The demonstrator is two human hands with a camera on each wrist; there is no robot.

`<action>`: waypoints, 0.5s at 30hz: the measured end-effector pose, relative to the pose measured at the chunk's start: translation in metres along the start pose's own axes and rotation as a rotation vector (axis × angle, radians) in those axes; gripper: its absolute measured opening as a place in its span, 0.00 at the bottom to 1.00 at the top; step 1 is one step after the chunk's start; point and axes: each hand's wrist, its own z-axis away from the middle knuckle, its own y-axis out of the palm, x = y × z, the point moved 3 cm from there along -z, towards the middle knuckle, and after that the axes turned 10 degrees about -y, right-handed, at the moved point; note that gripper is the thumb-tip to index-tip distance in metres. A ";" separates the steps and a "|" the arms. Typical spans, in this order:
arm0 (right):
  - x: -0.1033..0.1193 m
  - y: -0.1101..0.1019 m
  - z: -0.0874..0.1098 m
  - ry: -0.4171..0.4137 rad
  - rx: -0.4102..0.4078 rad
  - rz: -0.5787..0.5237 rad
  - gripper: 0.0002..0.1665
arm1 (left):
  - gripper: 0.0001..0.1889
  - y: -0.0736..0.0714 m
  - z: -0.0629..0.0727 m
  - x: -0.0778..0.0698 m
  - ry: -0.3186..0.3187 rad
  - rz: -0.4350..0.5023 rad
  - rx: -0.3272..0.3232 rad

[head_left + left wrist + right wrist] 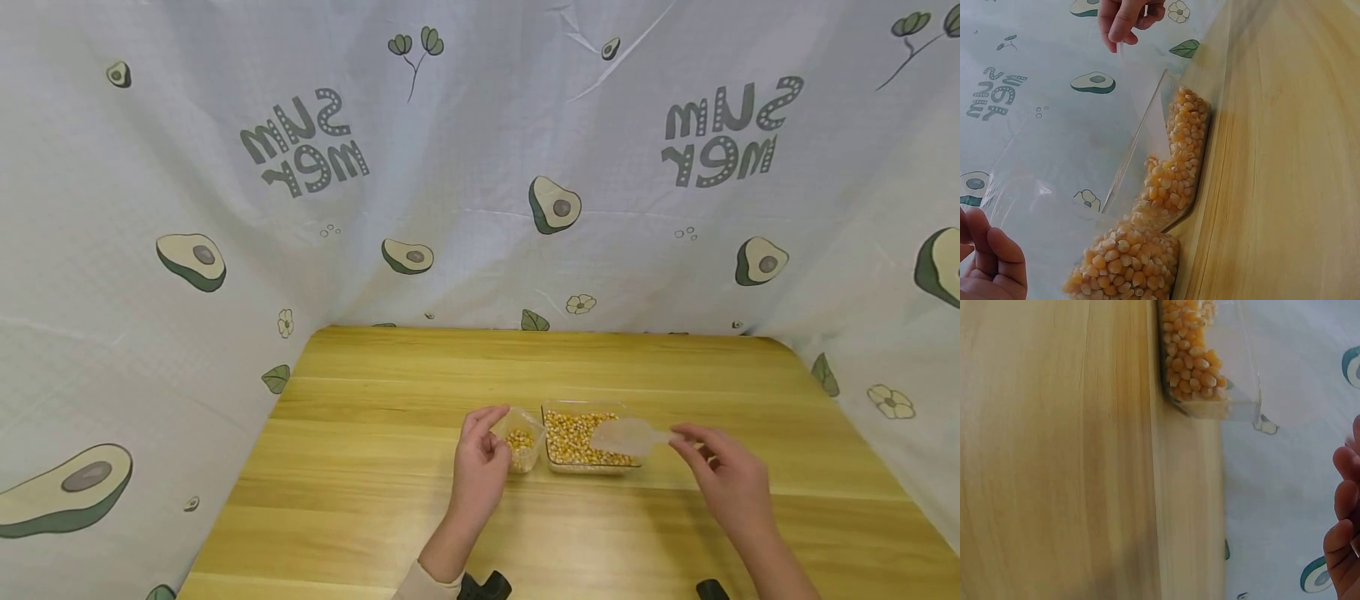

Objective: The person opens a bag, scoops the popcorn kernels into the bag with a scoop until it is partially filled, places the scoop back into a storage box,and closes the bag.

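My left hand (480,462) pinches the rim of a clear plastic bag (528,457) that stands upright on the table. Corn kernels (1125,265) fill the lower part of this bag. Just to its right sits a clear rectangular container (596,468) of corn kernels (573,433). The handle of a translucent white scoop (624,437) is between the thumb and fingers of my right hand (727,475), right of the container. The scoop's blade reaches over the container and, in the left wrist view, its tip meets the kernels. In the right wrist view only some fingertips (1345,499) show.
Both containers stand on a wood-grain table (360,467). A pale curtain (480,167) printed with avocados hangs behind the table and along both sides. Dark wrist straps show at the bottom edge of the head view.
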 end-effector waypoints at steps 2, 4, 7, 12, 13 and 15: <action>0.002 0.000 -0.002 -0.049 0.003 0.030 0.15 | 0.27 0.000 0.000 0.001 -0.003 -0.001 0.005; 0.003 0.001 -0.003 -0.090 0.015 0.059 0.16 | 0.28 0.000 0.001 0.001 -0.011 -0.002 0.008; 0.005 0.002 -0.005 -0.122 0.047 0.106 0.17 | 0.28 -0.001 0.003 0.001 -0.023 0.004 0.016; 0.009 0.007 -0.010 -0.185 0.091 0.185 0.10 | 0.28 -0.001 0.003 0.001 -0.015 0.010 0.024; 0.009 0.009 -0.011 -0.200 0.095 0.193 0.11 | 0.28 -0.001 0.002 0.000 -0.011 0.013 0.024; 0.010 0.012 -0.012 -0.228 0.099 0.205 0.17 | 0.28 -0.001 0.002 0.000 -0.007 0.010 0.024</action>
